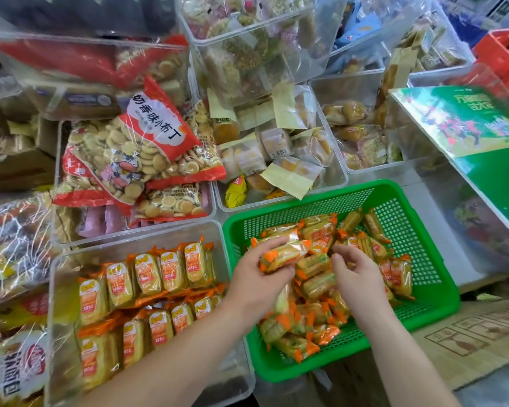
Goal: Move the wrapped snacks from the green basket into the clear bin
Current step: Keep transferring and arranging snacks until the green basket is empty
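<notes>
Left hand (257, 279) is over the left part of the green perforated plastic basket (303, 198); its thumb and fingers are curled round one orange-and-yellow wrapped snack packet (282, 254), which is held just above the pile; the packet lies roughly crosswise, tilted up to the right; right hand (357, 274) is beside it over the middle of the basket, fingers bent down, tips at the loose pile of wrapped snacks (318, 284); cannot tell whether it pinches a packet or only touches; the two hands are near each other, not touching; the pile fills the middle and near side of the basket, packets lying every way; clear rectangular plastic bin (147, 235) sits touching the basket's left side; inside it, rows of the same orange wrapped snacks (147, 274) stand on edge, labels up; behind the bin, a red-and-clear bag of small round biscuits (135, 148) lies on another clear tub; a green printed carton (467, 121) leans at the right, above the basket; flat brown cardboard (467, 333) lies under the basket's right corner.
</notes>
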